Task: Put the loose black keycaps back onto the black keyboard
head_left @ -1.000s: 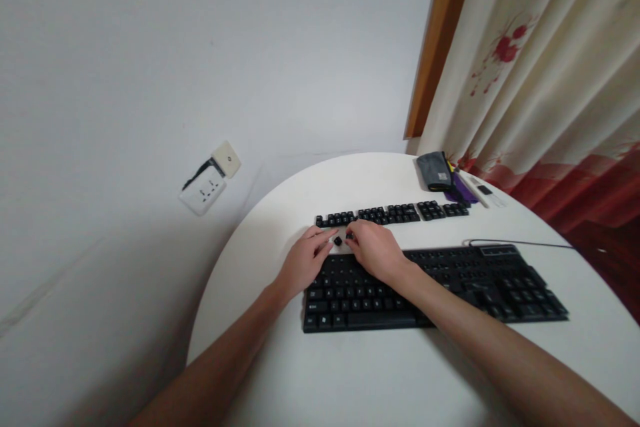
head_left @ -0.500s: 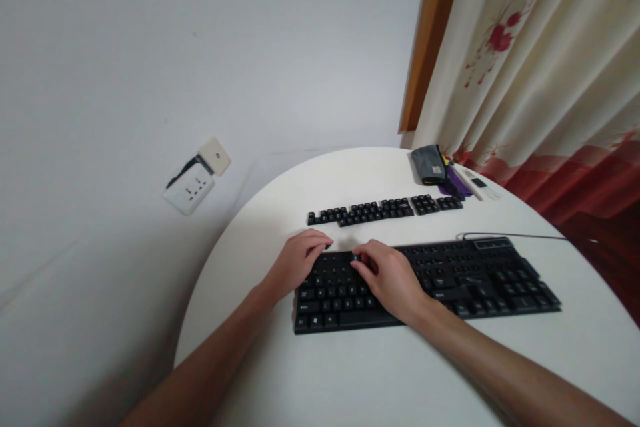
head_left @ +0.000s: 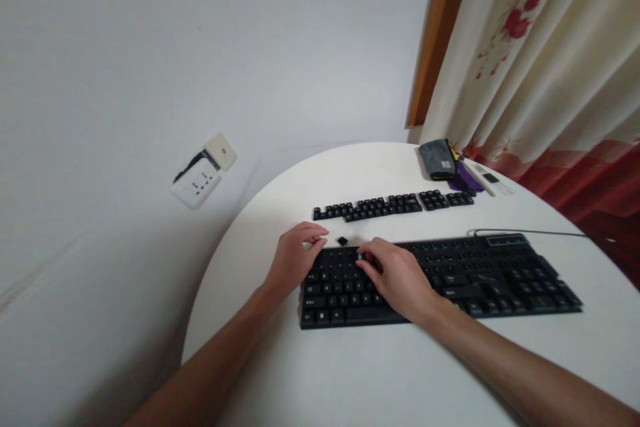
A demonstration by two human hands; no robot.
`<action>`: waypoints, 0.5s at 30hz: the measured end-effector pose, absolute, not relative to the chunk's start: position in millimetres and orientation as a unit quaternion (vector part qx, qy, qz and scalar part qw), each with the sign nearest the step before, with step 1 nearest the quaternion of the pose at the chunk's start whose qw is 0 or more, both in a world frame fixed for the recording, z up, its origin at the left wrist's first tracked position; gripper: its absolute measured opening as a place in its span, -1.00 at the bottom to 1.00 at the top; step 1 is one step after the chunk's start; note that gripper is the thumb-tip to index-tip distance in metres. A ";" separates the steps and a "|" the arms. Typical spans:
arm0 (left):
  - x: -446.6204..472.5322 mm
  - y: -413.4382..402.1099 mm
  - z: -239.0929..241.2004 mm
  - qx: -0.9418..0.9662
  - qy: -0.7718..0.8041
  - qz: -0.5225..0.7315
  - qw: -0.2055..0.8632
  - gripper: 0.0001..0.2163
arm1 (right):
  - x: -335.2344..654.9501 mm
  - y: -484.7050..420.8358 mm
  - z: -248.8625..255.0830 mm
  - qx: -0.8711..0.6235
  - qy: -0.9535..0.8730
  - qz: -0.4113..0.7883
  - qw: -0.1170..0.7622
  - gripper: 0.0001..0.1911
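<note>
A black keyboard (head_left: 380, 315) lies on the white round table, with its upper left rows bare of caps. My left hand (head_left: 296, 255) hovers at its upper left corner, thumb and forefinger slightly apart with nothing visible between them. Just to the right of those fingertips, a loose keycap (head_left: 343, 241) rests on the table behind the keyboard. My right hand (head_left: 397, 275) is over the bare upper rows, thumb and forefinger pinched on a small dark piece that looks like a keycap (head_left: 360, 256); the fingers partly cover it.
Several removed keycaps (head_left: 383, 207) stand in rows behind the keyboard. A grey pouch (head_left: 437, 159), a purple cloth (head_left: 465, 180) and a white stick-like item (head_left: 479, 178) lie at the back right. The keyboard cable (head_left: 530, 231) runs off to the right. A wall socket (head_left: 196, 183) is at left.
The dark keycap at my left fingertips is now on the table, and those fingers have parted from it. My right hand keeps its pinch over the keyboard. The view has shifted slightly.
</note>
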State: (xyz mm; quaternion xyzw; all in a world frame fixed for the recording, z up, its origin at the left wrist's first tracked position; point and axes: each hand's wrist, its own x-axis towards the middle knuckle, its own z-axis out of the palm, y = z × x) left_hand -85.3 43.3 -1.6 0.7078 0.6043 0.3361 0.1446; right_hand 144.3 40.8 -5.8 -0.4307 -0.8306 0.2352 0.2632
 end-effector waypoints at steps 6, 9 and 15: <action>-81.1 40.8 -0.3 0.753 0.561 0.303 0.164 -0.77 | 144.9 41.2 -6.8 -0.434 -0.829 0.237 0.262 -0.90; -76.3 38.3 1.4 0.789 0.523 0.259 0.194 -0.74 | 145.1 41.7 -6.6 -0.435 -0.830 0.235 0.258 -0.89; -78.3 39.5 -1.6 0.796 0.517 0.234 0.211 -0.75 | 144.1 42.0 -7.8 -0.431 -0.832 0.235 0.257 -0.89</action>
